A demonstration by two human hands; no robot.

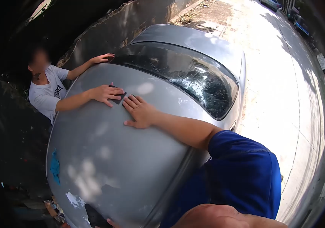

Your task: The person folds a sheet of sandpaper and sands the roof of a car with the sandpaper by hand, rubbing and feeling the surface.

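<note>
My right hand (140, 113) lies palm down on the grey car roof (132, 152), fingers forward and thumb out to the side. Dark edges of a thin sheet (133, 95) show at its fingertips; the hand covers the rest. Only a few fingertips of my left hand (111, 222) show at the bottom edge, beside a dark patch (96, 216), and what they hold, if anything, is hidden. Just beyond my right fingertips, a co-worker's hand (105, 93) presses a dark square pad (119, 95) on the roof.
A co-worker in a white shirt (44, 91) leans over the far side, other hand (101, 58) near the glass (177, 72). A blue cloth (54, 167) lies at the roof's left edge. Behind stands a wall (105, 34); sunlit pavement (273, 95) runs along the right.
</note>
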